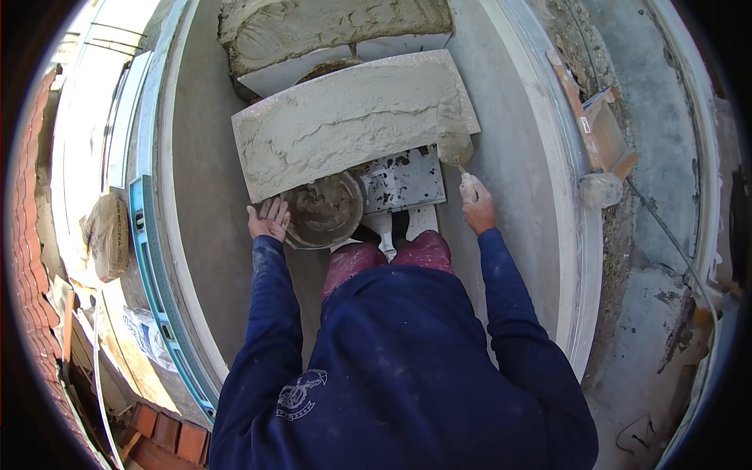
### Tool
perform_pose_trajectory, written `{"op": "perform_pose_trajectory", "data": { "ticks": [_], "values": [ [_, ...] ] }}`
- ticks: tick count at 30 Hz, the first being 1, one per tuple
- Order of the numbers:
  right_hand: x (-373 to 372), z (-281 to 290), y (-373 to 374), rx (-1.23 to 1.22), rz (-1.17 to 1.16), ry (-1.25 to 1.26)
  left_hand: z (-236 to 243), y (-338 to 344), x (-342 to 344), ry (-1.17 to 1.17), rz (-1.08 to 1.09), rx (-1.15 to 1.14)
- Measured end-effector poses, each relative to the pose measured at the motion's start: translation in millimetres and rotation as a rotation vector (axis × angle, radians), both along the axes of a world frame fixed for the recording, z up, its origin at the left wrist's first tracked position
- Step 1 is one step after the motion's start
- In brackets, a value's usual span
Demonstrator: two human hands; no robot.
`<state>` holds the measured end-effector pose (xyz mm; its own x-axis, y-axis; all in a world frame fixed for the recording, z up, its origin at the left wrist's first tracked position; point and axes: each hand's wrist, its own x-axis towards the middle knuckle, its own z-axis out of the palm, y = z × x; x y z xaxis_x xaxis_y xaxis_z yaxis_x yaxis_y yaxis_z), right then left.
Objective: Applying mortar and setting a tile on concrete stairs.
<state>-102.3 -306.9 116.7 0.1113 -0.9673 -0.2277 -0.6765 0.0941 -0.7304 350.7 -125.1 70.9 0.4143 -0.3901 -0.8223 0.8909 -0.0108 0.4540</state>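
In front of me a long slab (249, 160) lies tilted, its top coated with wet grey mortar that has ridges across it. My right hand (479, 205) grips the handle of a trowel (454, 149), whose mortar-covered blade is at the slab's near right corner. My left hand (270, 219) is palm up with fingers spread, holding nothing, close to the slab's near left corner and the bucket's edge. Whether it touches either I cannot tell. The round bucket (356, 223) holds wet mortar, and the slab hides its far side.
A mortar-splashed grey platform (403, 182) stands right of the bucket. Beyond the slab is a bed of mortar (337, 31). Low walls (521, 172) flank me. On the left are a blue-green spirit level (149, 258) and a paper sack (106, 237); on the right, a torn cardboard box (607, 137).
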Motion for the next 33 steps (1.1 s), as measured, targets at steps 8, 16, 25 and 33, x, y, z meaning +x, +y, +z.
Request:
{"op": "perform_pose_trajectory", "data": {
  "ticks": [8, 16, 25, 33],
  "values": [
    [-33, 7, 70, 0.052, -0.123, 0.034, 13, 3, 9, -0.073, 0.141, 0.001],
    [9, 15, -15, 0.113, -0.22, -0.122, 3, -14, 18, -0.129, 0.032, 0.131],
    [-52, 8, 77, 0.136, -0.059, 0.053, -1, -12, 22, -0.109, -0.002, 0.188],
    [40, 66, -19, 0.526, -0.24, -0.273, -7, -7, 23, -0.116, -0.026, 0.154]
  ]
}}
